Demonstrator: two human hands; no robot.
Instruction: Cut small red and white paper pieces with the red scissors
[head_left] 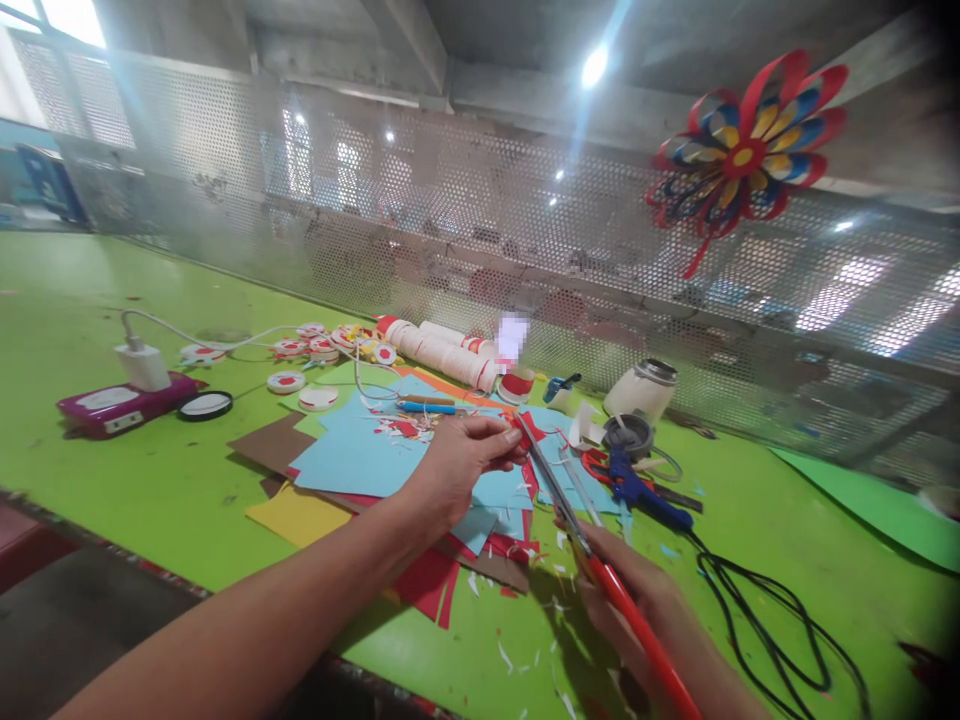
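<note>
My left hand [469, 465] pinches a small piece of red paper [532, 428] between thumb and fingertips, above the layered coloured sheets. In my right hand [622, 575] is a pair of long scissors [553, 485] with red handles. Their metal blades point up and away, with the tips beside the red paper; whether they touch it I cannot tell. Under my left hand lie light blue sheets [360, 460], with red, yellow and brown ones below. A blue pen [426, 406] and small red and white scraps [405, 428] rest on the blue paper.
To the right lie a blue glue gun [645, 495] with its black cord [772, 600] and a pale jar [641, 390]. White paper rolls [442, 352] and red-and-white discs [322, 348] are behind. A purple power strip [131, 405] sits left. A mesh screen [465, 220] borders the green table.
</note>
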